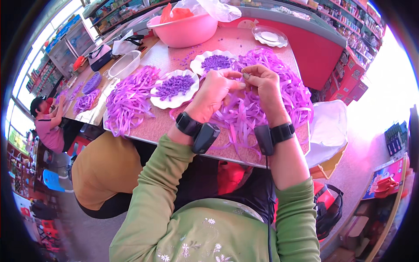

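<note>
My left hand [214, 93] and my right hand [264, 85] meet over a large heap of purple ribbons [286, 94]. Thumb and fingers of my right hand are pinched together around something too thin to make out. My left hand's fingers are closed as well, their tips nearly touching the right ones; what they hold is hidden. Left of my left hand, a white wavy-rimmed plate [163, 103] bears small purple bead-like pieces [175, 86]. A second such plate [197, 65], with more purple pieces [215, 62], lies just beyond my hands.
Another pile of purple ribbons [131, 98] lies at the table's left. At the back stand a pink basin [187, 32] and a clear dish [269, 36]. Loose pieces are scattered near the basin. A clear plastic bag [327, 131] hangs at the right edge. A person [49, 126] sits far left.
</note>
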Demonstrator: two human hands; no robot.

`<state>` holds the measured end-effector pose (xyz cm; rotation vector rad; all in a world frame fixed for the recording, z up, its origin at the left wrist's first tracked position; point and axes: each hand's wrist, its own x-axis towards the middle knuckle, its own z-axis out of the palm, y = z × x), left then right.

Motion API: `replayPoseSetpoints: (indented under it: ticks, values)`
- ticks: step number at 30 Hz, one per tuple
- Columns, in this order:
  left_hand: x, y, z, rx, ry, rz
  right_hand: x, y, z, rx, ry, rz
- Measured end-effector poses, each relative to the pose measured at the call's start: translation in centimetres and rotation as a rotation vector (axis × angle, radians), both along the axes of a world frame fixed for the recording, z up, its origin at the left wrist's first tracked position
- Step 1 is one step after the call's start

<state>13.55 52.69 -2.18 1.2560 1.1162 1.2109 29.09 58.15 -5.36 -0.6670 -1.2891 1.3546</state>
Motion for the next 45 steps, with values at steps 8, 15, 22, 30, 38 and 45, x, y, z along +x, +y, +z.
replayPoseSetpoints:
  ticks: [8,15,22,30,38,45]
  values:
    - [-0.5,3.3,-2.3,-0.141,-0.326,-0.145,0.2,0.1,0.2,-0.011,0.012,-0.061]
    - [-1.1,4.0,-3.0,-0.068,-0.485,-0.220,3.8,-0.5,3.6,0.206,-0.320,-0.123]
    - [-1.2,3.9,-3.1,-0.053,-0.500,-0.192,4.0,-0.6,2.0,0.330,-0.515,-0.158]
    - [-1.2,3.3,-2.7,-0.010,-0.453,-0.156,3.6,-1.0,1.9,0.414,-0.557,-0.135]
    - [-1.1,2.7,-2.3,0.005,-0.432,-0.145,3.8,-0.8,1.5,0.440,-0.577,-0.145]
    - [-1.2,2.7,-2.3,0.011,-0.456,-0.161,4.0,-0.7,1.4,0.462,-0.578,-0.150]
